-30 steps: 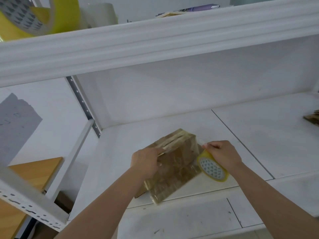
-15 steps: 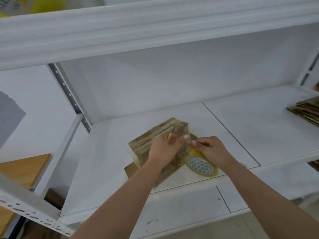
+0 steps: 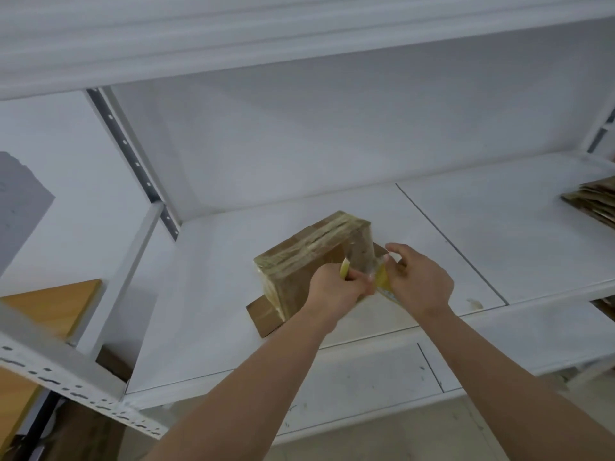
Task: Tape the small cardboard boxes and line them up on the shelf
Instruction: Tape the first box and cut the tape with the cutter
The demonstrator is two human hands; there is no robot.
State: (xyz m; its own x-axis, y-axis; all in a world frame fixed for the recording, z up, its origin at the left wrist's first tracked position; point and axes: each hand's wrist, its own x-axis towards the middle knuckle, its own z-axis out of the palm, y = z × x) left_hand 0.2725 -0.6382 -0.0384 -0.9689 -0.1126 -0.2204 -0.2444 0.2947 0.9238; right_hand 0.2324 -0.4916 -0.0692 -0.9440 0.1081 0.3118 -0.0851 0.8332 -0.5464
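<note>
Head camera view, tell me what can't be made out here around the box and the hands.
- Tape roll: mostly hidden behind the right hand.
- Yellow tool in the left hand: only its tip shows, type unclear.
- Cardboard box: near face covered by both hands.
- Flat cardboard stack: cut off by the right edge.

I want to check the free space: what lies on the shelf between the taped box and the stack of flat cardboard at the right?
Nothing: in the head view the white shelf is bare between the taped box and the flat cardboard stack.
</note>
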